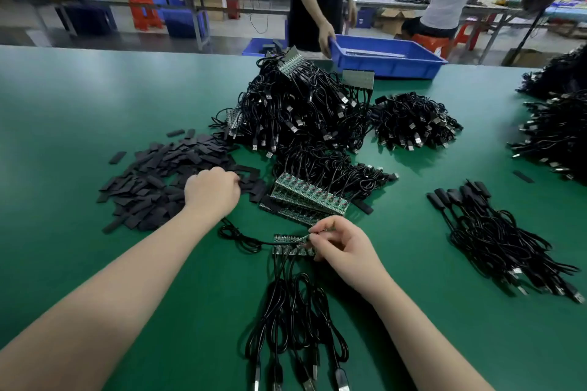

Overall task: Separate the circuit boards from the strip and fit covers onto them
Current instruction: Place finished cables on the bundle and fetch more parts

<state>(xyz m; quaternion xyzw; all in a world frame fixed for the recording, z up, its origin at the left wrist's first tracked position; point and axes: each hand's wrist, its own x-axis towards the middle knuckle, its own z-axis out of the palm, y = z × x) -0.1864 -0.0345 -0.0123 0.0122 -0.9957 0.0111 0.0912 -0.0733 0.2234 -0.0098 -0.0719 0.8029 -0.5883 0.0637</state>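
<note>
A short strip of green circuit boards [287, 247] lies on the green table in front of me, its black USB cables [292, 320] trailing toward me. My right hand [344, 247] pinches a single board at the strip's right end, lifted slightly, with a cable looping off to the left. My left hand [212, 190] reaches into the pile of black covers [158, 181] with fingers curled at its right edge; what they hold is hidden. More board strips [305, 197] are stacked just beyond the right hand.
A big heap of cabled strips [301, 111] rises mid-table, with smaller cable heaps [416, 120] to its right and at the far right edge [556, 124]. Covered cables [495, 232] lie at right. A person [320, 0] holds a blue bin [387, 57] on the table's far side.
</note>
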